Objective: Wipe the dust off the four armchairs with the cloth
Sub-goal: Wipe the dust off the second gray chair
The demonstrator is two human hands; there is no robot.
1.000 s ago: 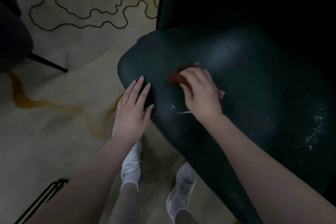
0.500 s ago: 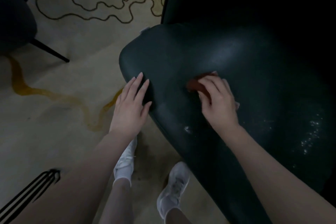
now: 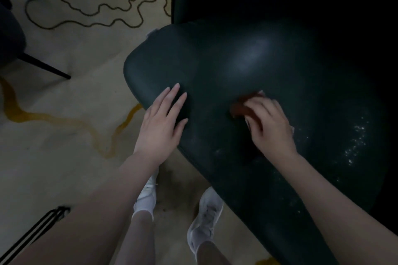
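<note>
My right hand (image 3: 271, 127) has its fingers curled down over the reddish cloth (image 3: 241, 109), pressing it on the dark armchair (image 3: 247, 60) seat so it can rub. A bit of cloth pokes out past my fingertips; the rest hides under my palm. My left hand (image 3: 161, 125) lies flat on the seat's front edge, fingers straight and a little apart. I think that steadies the chair. White dust specks (image 3: 355, 142) sit well out past my right little finger, so I judge that patch comes next. 1 second armchair (image 3: 8, 34) stands far beyond my left fingers, across the carpet (image 3: 64, 135).
</note>
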